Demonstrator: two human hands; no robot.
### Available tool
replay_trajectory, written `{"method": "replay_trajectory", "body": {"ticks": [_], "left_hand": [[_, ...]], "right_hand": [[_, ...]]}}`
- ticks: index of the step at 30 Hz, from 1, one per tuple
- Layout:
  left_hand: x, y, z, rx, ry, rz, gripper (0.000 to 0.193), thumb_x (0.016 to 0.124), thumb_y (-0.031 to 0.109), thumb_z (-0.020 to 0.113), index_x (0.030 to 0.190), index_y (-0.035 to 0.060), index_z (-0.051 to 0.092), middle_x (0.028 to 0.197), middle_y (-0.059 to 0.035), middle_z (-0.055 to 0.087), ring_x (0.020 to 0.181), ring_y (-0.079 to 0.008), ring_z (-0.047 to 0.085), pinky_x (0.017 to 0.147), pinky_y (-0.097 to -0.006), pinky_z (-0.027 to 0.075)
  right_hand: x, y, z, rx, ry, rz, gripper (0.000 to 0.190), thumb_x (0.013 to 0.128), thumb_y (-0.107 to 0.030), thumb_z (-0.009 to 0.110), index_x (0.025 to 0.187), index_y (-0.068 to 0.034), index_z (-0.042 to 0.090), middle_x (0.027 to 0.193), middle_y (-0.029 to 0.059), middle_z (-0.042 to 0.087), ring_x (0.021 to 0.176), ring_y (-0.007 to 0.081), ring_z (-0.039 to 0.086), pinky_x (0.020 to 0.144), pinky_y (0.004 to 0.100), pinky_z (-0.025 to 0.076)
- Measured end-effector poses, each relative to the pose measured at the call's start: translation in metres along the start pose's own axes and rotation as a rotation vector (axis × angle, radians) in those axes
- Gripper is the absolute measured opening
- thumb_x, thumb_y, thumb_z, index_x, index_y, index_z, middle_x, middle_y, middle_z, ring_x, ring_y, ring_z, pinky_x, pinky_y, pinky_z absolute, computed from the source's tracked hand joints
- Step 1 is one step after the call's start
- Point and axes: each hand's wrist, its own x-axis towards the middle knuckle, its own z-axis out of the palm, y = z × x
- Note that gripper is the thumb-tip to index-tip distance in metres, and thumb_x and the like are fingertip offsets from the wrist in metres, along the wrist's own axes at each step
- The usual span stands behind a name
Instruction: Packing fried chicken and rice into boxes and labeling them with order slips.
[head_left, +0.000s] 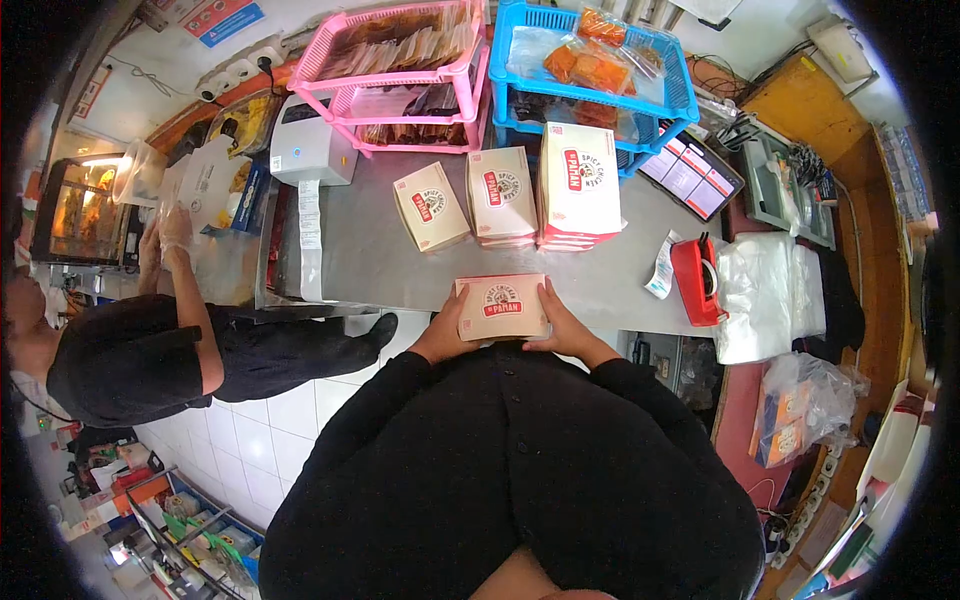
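Observation:
Between my two hands is a small cream cardboard food box with a red printed logo, held close to my body at the counter's front edge. My left hand grips its left end, and my right hand grips its right end. Just beyond it on the steel counter stand more boxes of the same print: a single box on the left, a short stack in the middle and a taller stack on the right.
Pink and blue tiered baskets at the back hold bagged sauces. A receipt printer trails paper at left. At right are a tablet, red tape dispenser and plastic bags. A gloved co-worker stands left.

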Motion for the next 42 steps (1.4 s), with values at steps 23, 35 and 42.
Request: {"method": "replay_trajectory", "body": {"ticks": [23, 35, 42], "left_hand": [[0.008, -0.037, 0.003, 0.282, -0.078, 0.274, 0.062, 0.080, 0.027, 0.066, 0.137, 0.0246, 0.041, 0.143, -0.0215, 0.026, 0.134, -0.0407, 0.021, 0.108, -0.0482, 0.023], [-0.026, -0.042, -0.074, -0.094, 0.720, 0.006, 0.077, 0.090, 0.021, 0.057, 0.142, -0.0042, 0.007, 0.136, -0.0289, 0.036, 0.124, -0.0359, 0.041, 0.102, -0.0385, 0.033], [0.080, -0.055, -0.143, -0.945, 0.660, -0.470, 0.086, 0.088, 0.039, 0.060, 0.144, 0.0054, 0.004, 0.128, -0.0147, 0.046, 0.111, -0.0245, 0.049, 0.094, -0.0342, 0.039]], "right_hand": [[0.044, -0.038, -0.001, -0.730, -0.187, -0.160, 0.080, 0.060, -0.042, 0.077, 0.128, -0.014, 0.047, 0.146, 0.0248, 0.017, 0.136, 0.0434, 0.013, 0.107, 0.0619, 0.010], [0.130, -0.153, 0.032, -0.199, -0.119, 0.203, 0.085, 0.056, -0.046, 0.076, 0.125, -0.012, 0.041, 0.124, 0.0226, 0.040, 0.118, 0.0412, 0.036, 0.096, 0.0531, 0.032], [0.243, -0.150, 0.051, -0.435, 0.297, 0.263, 0.074, 0.066, -0.042, 0.070, 0.130, -0.017, 0.045, 0.144, 0.0251, 0.017, 0.123, 0.0443, 0.031, 0.095, 0.0609, 0.029]]}}
